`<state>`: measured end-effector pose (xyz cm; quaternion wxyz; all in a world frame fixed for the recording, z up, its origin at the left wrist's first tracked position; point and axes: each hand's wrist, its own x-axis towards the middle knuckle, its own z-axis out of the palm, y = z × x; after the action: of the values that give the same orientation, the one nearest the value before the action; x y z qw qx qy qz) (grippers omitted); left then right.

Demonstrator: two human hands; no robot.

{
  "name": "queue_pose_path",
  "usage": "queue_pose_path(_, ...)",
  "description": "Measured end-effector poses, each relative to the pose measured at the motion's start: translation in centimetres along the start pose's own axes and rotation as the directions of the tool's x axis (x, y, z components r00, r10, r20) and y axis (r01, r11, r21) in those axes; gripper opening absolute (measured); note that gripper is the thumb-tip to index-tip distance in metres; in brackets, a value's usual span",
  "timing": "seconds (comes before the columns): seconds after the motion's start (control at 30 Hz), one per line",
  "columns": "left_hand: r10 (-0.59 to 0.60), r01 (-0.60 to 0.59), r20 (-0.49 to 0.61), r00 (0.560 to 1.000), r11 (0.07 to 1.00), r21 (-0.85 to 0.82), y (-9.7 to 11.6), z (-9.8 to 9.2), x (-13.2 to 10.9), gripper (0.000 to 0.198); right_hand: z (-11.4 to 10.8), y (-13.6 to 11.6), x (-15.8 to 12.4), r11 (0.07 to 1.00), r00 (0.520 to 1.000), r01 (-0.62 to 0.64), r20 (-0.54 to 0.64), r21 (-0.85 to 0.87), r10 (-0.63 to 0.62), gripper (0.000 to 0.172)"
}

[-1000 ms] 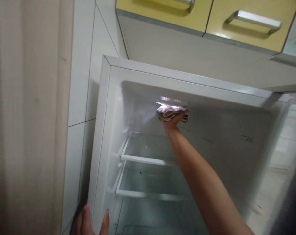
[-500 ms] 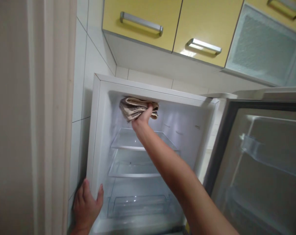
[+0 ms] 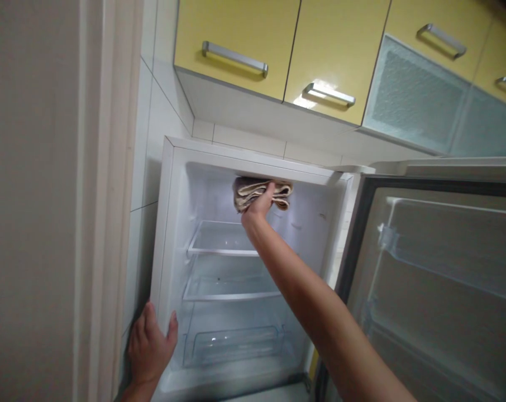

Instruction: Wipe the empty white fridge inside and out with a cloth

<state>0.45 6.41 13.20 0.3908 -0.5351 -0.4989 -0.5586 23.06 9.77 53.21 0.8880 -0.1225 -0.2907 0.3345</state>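
A folded cloth [image 3: 245, 194], brown and cream, is in my right hand [image 3: 261, 204], with the thumb pressed over its folds. That hand reaches inside the refrigerator [image 3: 166, 223], and the cloth is up against or just under its ceiling. My left hand [image 3: 152, 346] rests at the refrigerator's lower left edge. Its fingers lie along the outer side and the thumb stands apart at the front, with nothing held. Below the cloth are a glass upper shelf [image 3: 211, 237] and a second shelf [image 3: 211, 287]. A clear drawer [image 3: 232, 343] sits at the bottom.
The refrigerator door [image 3: 445, 290] stands wide open at the right, with clear racks on its inside. Yellow cabinets [image 3: 236, 33] with metal handles hang overhead. A tiled wall [image 3: 146, 178] and a pale door frame [image 3: 106, 195] are close on the left.
My right hand has moved the cloth to the right along the top of the refrigerator's interior. The view has shifted slightly. My left hand stays at the edge.
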Motion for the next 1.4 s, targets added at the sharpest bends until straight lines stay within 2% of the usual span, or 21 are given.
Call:
queue_pose_path(0.07, 0.035, -0.035, -0.01, 0.999, 0.999, 0.035, 0.1, -0.2, 0.3, 0.1, 2.1, 1.7, -2.1, 0.997, 0.998, -0.056, -0.005, 0.058, 0.056, 0.046)
queue_pose_path(0.13, 0.055, -0.054, -0.017, 0.998, 0.997, 0.048, 0.1, -0.4, 0.6, 0.101, 3.0, 2.0, -3.2, 0.995, 0.998, -0.041, -0.053, 0.095, 0.046, 0.049)
queue_pose_path(0.2, 0.056, -0.055, -0.015, 0.998, 0.997, 0.053, 0.2, -0.5, 0.7, 0.102, 2.4, 1.3, -3.0, 0.994, 0.983, 0.089, -0.165, 0.066, -0.077, 0.054)
queue_pose_path(0.27, 0.049, -0.048, -0.013, 0.999, 0.997, 0.058, 0.2, -0.5, 0.8, 0.103, 0.4, 0.2, -1.8, 0.956, 0.935, 0.273, -0.204, -0.103, -0.289, 0.057)
queue_pose_path(0.3, 0.045, -0.044, -0.013, 0.999, 0.997, 0.06, 0.3, -0.5, 0.8, 0.103, -1.1, -0.3, -0.9, 0.896, 0.907, 0.353, -0.136, -0.271, -0.398, 0.055)
queue_pose_path(0.37, 0.046, -0.044, -0.024, 0.999, 0.997, 0.06, 0.4, -0.6, 0.9, 0.104, -4.7, -1.0, 0.8, 0.635, 0.863, 0.46, 0.144, -0.621, -0.485, 0.05)
queue_pose_path(0.4, 0.048, -0.047, -0.032, 0.998, 0.997, 0.059, 0.4, -0.6, 0.9, 0.105, -6.5, -1.2, 1.5, 0.486, 0.853, 0.488, 0.277, -0.725, -0.443, 0.047)
queue_pose_path(0.43, 0.052, -0.049, -0.038, 0.998, 0.997, 0.056, 0.4, -0.6, 0.9, 0.105, -8.3, -1.2, 2.0, 0.334, 0.856, 0.501, 0.398, -0.798, -0.331, 0.044)
queue_pose_path(0.5, 0.049, -0.047, -0.04, 0.998, 0.998, 0.049, 0.5, -0.7, 0.9, 0.105, -11.4, -0.8, 2.4, 0.071, 0.85, 0.523, 0.525, -0.85, 0.03, 0.04)
queue_pose_path(0.57, 0.039, -0.038, -0.034, 0.999, 0.998, 0.04, 0.6, -0.6, 0.9, 0.105, -13.2, 0.4, 2.3, -0.14, 0.788, 0.57, 0.49, -0.81, 0.373, 0.037)
queue_pose_path(0.63, 0.029, -0.028, -0.033, 0.999, 0.999, 0.038, 0.7, -0.6, 0.8, 0.104, -13.6, 2.4, 2.4, -0.257, 0.724, 0.619, 0.414, -0.742, 0.551, 0.038)
queue_pose_path(0.73, 0.031, -0.029, -0.047, 0.998, 0.999, 0.044, 0.8, -0.7, 0.8, 0.102, -11.7, 6.8, 2.6, -0.298, 0.7, 0.626, 0.351, -0.721, 0.621, 0.041)
queue_pose_path(0.9, 0.065, -0.063, -0.049, 0.997, 0.997, 0.042, 0.8, -0.9, 1.0, 0.098, -6.3, 14.1, 1.7, -0.297, 0.636, 0.652, 0.29, -0.697, 0.715, 0.052)
queue_pose_path(0.97, 0.063, -0.062, -0.046, 0.997, 0.997, 0.036, 0.8, -1.0, 1.0, 0.098, -5.2, 14.7, 0.7, -0.276, 0.616, 0.668, 0.305, -0.691, 0.726, 0.054)
queue_pose_path(1.03, 0.06, -0.059, -0.045, 0.997, 0.998, 0.025, 0.8, -1.1, 1.0, 0.098, -5.3, 13.2, -0.6, -0.267, 0.609, 0.675, 0.315, -0.688, 0.728, 0.054)
queue_pose_path(1.13, 0.052, -0.052, -0.046, 0.998, 0.999, 0.017, 0.8, -1.1, 0.9, 0.1, -8.2, 8.7, -3.7, -0.191, 0.559, 0.732, 0.415, -0.654, 0.718, 0.048)
queue_pose_path(1.17, 0.048, -0.047, -0.045, 0.998, 0.999, 0.018, 0.7, -1.1, 0.9, 0.101, -9.8, 7.2, -5.1, -0.131, 0.517, 0.772, 0.496, -0.622, 0.697, 0.047)
queue_pose_path(1.27, 0.045, -0.044, -0.041, 0.998, 0.999, 0.016, 0.5, -0.8, 0.8, 0.102, -16.0, 4.7, -9.8, 0.062, 0.332, 0.887, 0.724, -0.458, 0.605, 0.058)
queue_pose_path(1.33, 0.049, -0.049, -0.038, 0.998, 0.999, 0.001, 0.4, -0.8, 0.7, 0.102, -20.3, 5.1, -12.0, 0.105, 0.252, 0.905, 0.718, -0.413, 0.649, 0.063)
queue_pose_path(1.37, 0.051, -0.051, -0.038, 0.998, 0.999, -0.008, 0.3, -0.8, 0.7, 0.101, -22.3, 5.8, -12.6, 0.091, 0.255, 0.895, 0.667, -0.438, 0.7, 0.063)
queue_pose_path(1.4, 0.053, -0.053, -0.036, 0.998, 0.998, -0.016, 0.2, -0.8, 0.7, 0.101, -24.0, 6.7, -12.6, 0.057, 0.286, 0.872, 0.598, -0.487, 0.749, 0.063)
